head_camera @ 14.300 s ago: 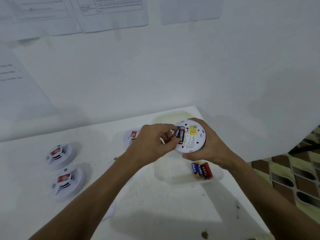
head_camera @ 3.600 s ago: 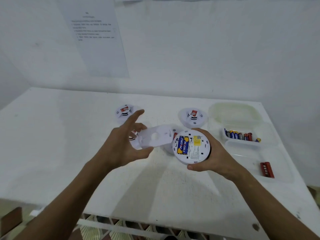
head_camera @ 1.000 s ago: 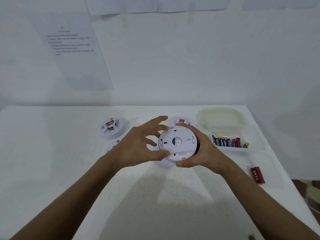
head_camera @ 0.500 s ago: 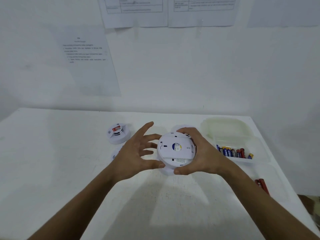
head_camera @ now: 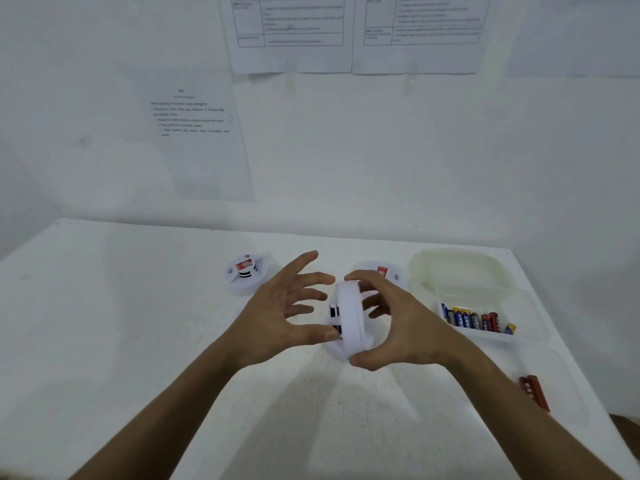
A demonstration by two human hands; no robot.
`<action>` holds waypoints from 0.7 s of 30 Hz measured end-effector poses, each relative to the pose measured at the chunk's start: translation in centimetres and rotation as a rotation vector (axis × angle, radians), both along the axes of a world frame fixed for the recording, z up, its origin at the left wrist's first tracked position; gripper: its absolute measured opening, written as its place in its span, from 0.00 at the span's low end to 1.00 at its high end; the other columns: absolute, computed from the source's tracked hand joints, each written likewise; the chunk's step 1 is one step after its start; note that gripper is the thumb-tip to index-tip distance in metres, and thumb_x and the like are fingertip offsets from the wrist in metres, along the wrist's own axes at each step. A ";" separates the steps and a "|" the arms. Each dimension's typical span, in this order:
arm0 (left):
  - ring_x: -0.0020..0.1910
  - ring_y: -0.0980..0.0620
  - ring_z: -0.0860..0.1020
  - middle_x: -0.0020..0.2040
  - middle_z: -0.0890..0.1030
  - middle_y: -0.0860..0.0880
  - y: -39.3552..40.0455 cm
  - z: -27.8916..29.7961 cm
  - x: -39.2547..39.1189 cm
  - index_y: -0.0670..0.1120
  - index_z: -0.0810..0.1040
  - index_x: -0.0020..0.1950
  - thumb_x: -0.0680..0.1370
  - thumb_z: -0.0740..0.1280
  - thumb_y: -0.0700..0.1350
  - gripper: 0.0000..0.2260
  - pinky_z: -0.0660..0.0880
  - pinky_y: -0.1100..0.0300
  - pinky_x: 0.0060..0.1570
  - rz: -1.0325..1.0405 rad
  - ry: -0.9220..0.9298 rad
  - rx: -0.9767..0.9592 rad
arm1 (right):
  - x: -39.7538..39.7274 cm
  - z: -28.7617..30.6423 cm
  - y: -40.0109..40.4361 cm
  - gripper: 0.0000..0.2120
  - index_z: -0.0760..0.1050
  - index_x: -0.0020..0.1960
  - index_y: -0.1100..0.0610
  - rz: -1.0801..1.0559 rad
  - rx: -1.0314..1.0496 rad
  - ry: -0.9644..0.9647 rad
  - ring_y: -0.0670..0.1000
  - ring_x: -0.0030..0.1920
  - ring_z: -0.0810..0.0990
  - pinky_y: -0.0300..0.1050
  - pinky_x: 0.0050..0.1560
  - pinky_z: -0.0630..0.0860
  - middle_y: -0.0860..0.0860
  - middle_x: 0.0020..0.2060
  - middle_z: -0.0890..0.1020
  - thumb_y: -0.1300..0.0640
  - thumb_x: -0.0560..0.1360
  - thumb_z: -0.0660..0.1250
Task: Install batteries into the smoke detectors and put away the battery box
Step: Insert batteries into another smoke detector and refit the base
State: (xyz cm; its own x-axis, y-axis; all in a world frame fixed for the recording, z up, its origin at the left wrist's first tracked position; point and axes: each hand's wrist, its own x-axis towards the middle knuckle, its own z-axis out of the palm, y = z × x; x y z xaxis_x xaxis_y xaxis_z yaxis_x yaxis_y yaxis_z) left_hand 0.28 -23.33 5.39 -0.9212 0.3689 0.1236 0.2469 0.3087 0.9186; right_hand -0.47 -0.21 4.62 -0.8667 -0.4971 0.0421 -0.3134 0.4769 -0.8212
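Smoke detector (head_camera: 349, 317) now edge-on.

White detector (head_camera: 349, 320); red-and-blue batteries (head_camera: 476, 319)

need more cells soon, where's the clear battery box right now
In the head view the battery box sits open on the table's right side, just right of the right hand, its lid behind it.

The white tabletop (head_camera: 114, 341) lies open left of and before the hands. Behind them stand two round white smoke detectors (head_camera: 246, 276) (head_camera: 382, 273); rightward, a clear plastic battery box (head_camera: 530, 306) and red batteries (head_camera: 535, 393).
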 end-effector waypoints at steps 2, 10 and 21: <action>0.60 0.57 0.77 0.60 0.77 0.65 -0.1 -0.3 0.2 0.62 0.60 0.71 0.64 0.80 0.48 0.42 0.76 0.66 0.55 -0.005 -0.008 -0.013 | 0.2 0.0 0.2 0.43 0.64 0.67 0.43 -0.009 -0.074 -0.037 0.45 0.60 0.77 0.45 0.59 0.80 0.40 0.59 0.74 0.49 0.58 0.82; 0.61 0.57 0.77 0.64 0.74 0.63 0.1 -0.6 0.5 0.63 0.58 0.72 0.63 0.82 0.46 0.46 0.77 0.63 0.55 -0.053 -0.025 -0.031 | 0.5 -0.6 0.9 0.46 0.64 0.67 0.50 -0.092 -0.359 -0.129 0.54 0.63 0.76 0.54 0.59 0.80 0.47 0.62 0.75 0.54 0.54 0.82; 0.58 0.52 0.77 0.62 0.74 0.57 -0.3 -0.8 0.4 0.65 0.68 0.66 0.63 0.80 0.52 0.35 0.80 0.60 0.49 -0.060 0.230 -0.186 | 0.5 -1.9 0.2 0.47 0.64 0.72 0.54 -0.071 -0.254 -0.051 0.51 0.65 0.75 0.47 0.64 0.76 0.49 0.64 0.76 0.64 0.58 0.84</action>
